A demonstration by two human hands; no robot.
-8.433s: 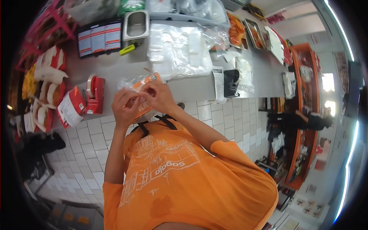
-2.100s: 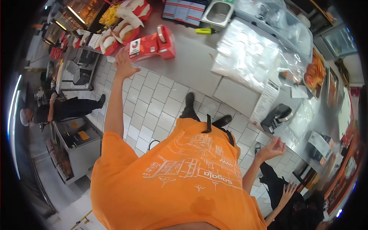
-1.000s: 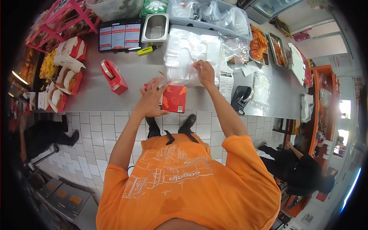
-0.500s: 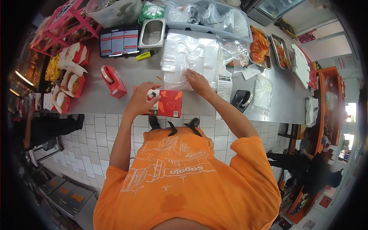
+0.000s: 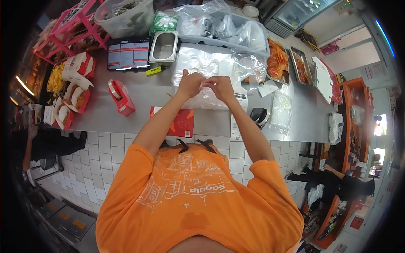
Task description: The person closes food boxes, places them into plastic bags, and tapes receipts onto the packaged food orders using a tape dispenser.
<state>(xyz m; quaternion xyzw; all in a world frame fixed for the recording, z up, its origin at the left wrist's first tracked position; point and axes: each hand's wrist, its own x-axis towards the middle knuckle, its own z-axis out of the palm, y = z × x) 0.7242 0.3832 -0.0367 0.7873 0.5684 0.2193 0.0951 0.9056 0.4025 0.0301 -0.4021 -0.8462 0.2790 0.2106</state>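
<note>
A stack of clear plastic bags (image 5: 211, 63) lies on the steel counter. My left hand (image 5: 192, 84) is over its front part, fingers bent together. Close against it, my right hand (image 5: 220, 87) has its fingertips pinched. Both seem to be at the plastic, but what the fingertips hold is too small to make out. Below my left forearm a red box (image 5: 183, 123) lies at the counter's front edge, partly covered by the arm. A paper receipt (image 5: 235, 126) hangs over the edge beside the bags.
Left on the counter are a red tape dispenser (image 5: 121, 98), boxed burgers (image 5: 76, 97), a tablet (image 5: 128, 54) and a yellow marker (image 5: 154, 71). Behind stand a metal tray (image 5: 163, 46) and a blue bin (image 5: 223, 42). Right are a black dispenser (image 5: 259, 116) and food trays (image 5: 300, 65). Another person (image 5: 329, 181) is at right.
My left hand has left the red box and moved up to the bags, meeting my right hand there. My right fingers, spread flat on the bags half a second ago, are now pinched.
</note>
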